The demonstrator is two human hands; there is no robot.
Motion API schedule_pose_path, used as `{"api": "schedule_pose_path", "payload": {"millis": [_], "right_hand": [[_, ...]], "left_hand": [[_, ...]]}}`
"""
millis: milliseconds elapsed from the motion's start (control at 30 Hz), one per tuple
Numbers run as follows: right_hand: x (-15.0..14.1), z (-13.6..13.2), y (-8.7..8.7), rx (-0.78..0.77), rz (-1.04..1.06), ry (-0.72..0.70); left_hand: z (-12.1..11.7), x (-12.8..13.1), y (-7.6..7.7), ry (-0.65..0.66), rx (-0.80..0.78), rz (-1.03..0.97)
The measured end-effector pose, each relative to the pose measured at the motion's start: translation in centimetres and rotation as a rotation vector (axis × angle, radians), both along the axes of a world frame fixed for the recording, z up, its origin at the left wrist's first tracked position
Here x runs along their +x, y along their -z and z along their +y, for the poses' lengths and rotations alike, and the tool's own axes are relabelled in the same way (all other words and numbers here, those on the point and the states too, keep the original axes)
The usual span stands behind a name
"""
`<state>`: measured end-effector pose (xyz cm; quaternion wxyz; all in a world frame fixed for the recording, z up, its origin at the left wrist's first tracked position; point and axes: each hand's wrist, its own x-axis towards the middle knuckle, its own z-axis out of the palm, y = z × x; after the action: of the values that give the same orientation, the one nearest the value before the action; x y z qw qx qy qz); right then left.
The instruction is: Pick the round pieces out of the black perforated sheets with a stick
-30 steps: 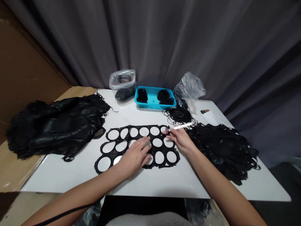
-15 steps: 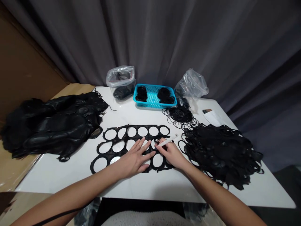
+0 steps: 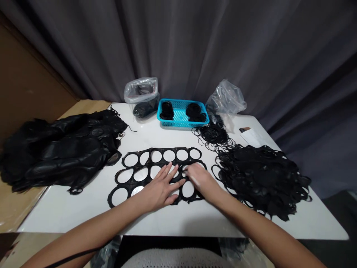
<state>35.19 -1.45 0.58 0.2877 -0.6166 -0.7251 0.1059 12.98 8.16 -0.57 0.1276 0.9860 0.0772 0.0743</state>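
Note:
A black rubbery sheet (image 3: 130, 182) full of rows of round holes lies flat on the white table. My left hand (image 3: 158, 186) presses on its middle with the fingers spread. Just right of it, my right hand (image 3: 202, 180) is closed with its fingertips at the edge of a hole in the middle row. Half a second ago a slim white pen-like tool showed in this hand; now only a pale streak shows along the hand, the rest being hidden by the fingers.
Black sheets (image 3: 64, 149) are heaped at left, holed black scraps (image 3: 262, 178) at right. Behind are a blue basket (image 3: 181, 121) with black ring bundles, loose thin rings (image 3: 213, 136), two plastic bags (image 3: 141, 95) (image 3: 227, 97) and a white paper (image 3: 253, 137).
My right hand has rolled over at the hole, so the white tool that pointed up to the right is now mostly out of sight. My left hand stays in place.

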Motion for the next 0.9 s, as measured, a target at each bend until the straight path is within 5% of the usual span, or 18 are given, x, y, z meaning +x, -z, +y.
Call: {"api": "schedule_pose_path", "payload": {"millis": [133,200,367,500,633,900], "right_hand": [[5.6,1.7,-0.5,0.099,0.156,0.607],[8.0,1.9,-0.8,0.072,0.41,0.789],[9.3,1.0,-1.1,-0.075,1.246,0.678],[8.1,0.5,-1.2,-0.125,1.531,0.574],[6.2,-0.3,-1.3,-0.239,1.461,0.407],[3.8,-1.9,-0.6,-0.323,0.697,0.238]], "left_hand": [[-0.1,-0.3,-0.1,-0.013,0.015,0.015],[-0.1,-0.4,-0.4,-0.02,0.026,0.016],[0.0,1.9,-1.5,-0.003,0.027,-0.061],[0.8,5.0,-1.3,0.116,-0.017,-0.067],[1.1,5.7,0.1,0.158,-0.028,-0.054],[-0.2,5.0,-0.1,0.081,0.007,0.0]]}}
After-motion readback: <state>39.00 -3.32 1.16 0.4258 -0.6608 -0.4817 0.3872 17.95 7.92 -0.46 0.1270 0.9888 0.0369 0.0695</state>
